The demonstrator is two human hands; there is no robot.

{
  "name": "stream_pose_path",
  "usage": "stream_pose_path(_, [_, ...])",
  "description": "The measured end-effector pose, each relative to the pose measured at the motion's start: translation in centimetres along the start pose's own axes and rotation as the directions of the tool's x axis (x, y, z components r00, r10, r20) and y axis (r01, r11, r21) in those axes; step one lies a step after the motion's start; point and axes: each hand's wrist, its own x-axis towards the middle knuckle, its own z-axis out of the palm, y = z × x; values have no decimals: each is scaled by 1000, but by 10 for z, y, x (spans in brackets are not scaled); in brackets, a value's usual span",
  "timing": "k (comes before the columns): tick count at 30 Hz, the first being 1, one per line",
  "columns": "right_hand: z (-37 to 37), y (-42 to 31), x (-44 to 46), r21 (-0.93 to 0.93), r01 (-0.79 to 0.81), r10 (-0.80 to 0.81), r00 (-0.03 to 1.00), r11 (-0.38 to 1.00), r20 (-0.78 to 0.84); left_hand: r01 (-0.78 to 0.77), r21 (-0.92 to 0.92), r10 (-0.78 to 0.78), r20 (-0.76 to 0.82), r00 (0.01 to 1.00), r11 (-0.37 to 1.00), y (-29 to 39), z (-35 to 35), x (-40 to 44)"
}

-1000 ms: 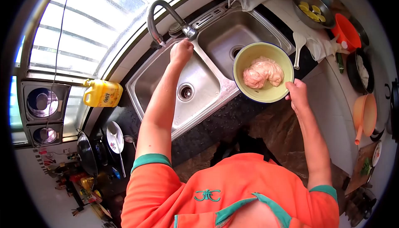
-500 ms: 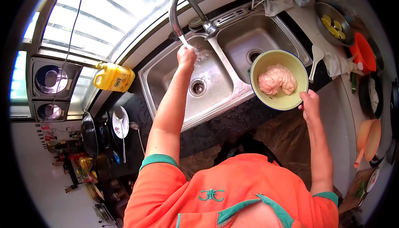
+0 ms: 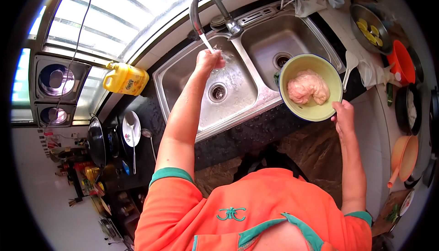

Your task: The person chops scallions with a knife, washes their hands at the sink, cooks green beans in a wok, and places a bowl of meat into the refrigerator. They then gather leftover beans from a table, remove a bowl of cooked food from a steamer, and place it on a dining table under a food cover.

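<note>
My left hand (image 3: 210,60) is under the running faucet (image 3: 204,18), over the left sink basin (image 3: 233,100). Its fingers are curled in, and water falls onto them; I see nothing held there. With my right hand (image 3: 344,114) I grip the near right rim of a pale yellow bowl (image 3: 302,111) with a dark blue edge. Inside it lies a lump of pale pink raw meat (image 3: 308,86). The bowl is held up near the right basin (image 3: 270,38) and over the counter's front edge.
A yellow jug (image 3: 125,78) stands by the window. A plate with a spoon (image 3: 131,134), a ladle (image 3: 147,134) and a black wok (image 3: 96,141) are at left. To the right are a white rice paddle (image 3: 350,63), a metal bowl of lemon slices (image 3: 382,20) and an orange pan (image 3: 404,157).
My left hand has turned slightly under the stream, and its fingers show more to the right. The bowl in my right hand has shifted very little.
</note>
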Motion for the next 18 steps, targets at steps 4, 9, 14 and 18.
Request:
stream_pose_path(4, [0,-2,-2,-13,2,-2,1000,1000,-11,-246,634,331,-17,943,733,-16,-9,11])
stream_pose_path(9, [-4,2,1,-9,-11,11,1000,1000,-15,-631,574,582,302,755,521,-57,-17,-8])
stream_pose_path(14, [-2,-1,0,-24,-31,30,999,999,-35,-239,240,189,214,959,941,28,-36,-97])
stream_pose_path(18, [3,-6,-2,-40,-23,20,998,999,-54,-515,-122,529,239,814,848,116,-57,-188])
